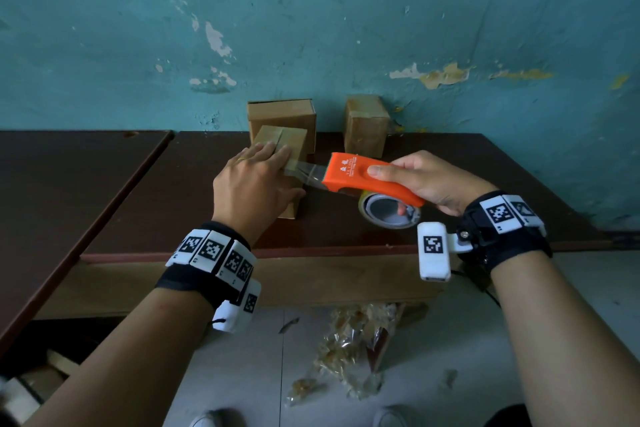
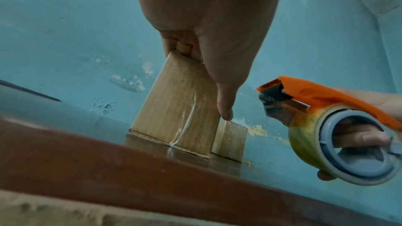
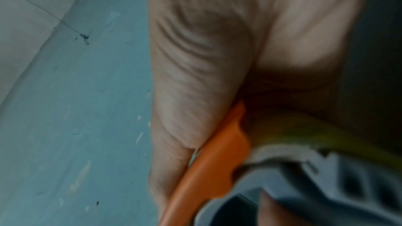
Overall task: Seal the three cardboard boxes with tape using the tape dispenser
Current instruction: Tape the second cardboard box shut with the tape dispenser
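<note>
You had the near box (image 1: 277,163) standing toward the middle of the table (image 1: 346,229), a little in from its front edge, with your left hand (image 1: 256,184) laid over its top, fingers (image 1: 273,154) straight and flat, thumb down the front face. A clear strip of tape (image 1: 308,175) ran taut from the box's right top edge to the toothed mouth of the orange tape dispenser (image 1: 363,175), which lay just right of the box, its long axis pointing left along the table. Your right hand (image 1: 429,184) was curled round the dispenser, thumb on top; it was the nearer hand to the cutting edge. The likely next move, a cut, turned on that strip: box left, blade right. Two other boxes stood at the back edge, one (image 1: 282,120) behind the near box, one (image 1: 367,125) further right. The left wrist view alone showed tape (image 2: 187,119) already down the front face; the right wrist view showed fingers inside the roll core, blurred.
</note>
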`<act>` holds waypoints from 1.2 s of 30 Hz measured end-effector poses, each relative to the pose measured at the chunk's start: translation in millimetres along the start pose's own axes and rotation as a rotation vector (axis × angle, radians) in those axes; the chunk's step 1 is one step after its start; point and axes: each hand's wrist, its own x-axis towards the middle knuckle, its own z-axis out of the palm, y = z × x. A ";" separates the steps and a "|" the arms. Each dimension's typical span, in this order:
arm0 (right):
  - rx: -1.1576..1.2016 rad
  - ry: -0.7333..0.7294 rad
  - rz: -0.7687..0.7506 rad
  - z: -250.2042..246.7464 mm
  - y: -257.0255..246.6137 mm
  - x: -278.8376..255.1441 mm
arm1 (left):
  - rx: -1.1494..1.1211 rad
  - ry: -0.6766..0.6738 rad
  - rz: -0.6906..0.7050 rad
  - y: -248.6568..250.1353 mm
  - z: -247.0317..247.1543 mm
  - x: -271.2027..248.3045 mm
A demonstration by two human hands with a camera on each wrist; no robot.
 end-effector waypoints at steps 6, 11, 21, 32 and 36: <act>-0.080 -0.006 0.044 6.9 -6.9 3.4 | 0.012 -0.005 0.009 -0.6 0.6 1.2; -0.121 -0.001 0.103 15.9 -9.6 8.9 | 0.007 0.022 0.016 -1.3 3.2 2.6; -0.056 -0.034 0.257 33.5 -15.8 16.7 | 0.002 0.040 0.009 -5.1 12.4 2.5; 0.105 -0.135 0.371 38.2 -15.6 20.2 | 0.031 0.029 0.029 -4.7 10.7 2.8; 0.132 -0.153 0.401 39.9 -17.9 21.4 | 0.039 0.029 0.027 -2.6 7.8 1.7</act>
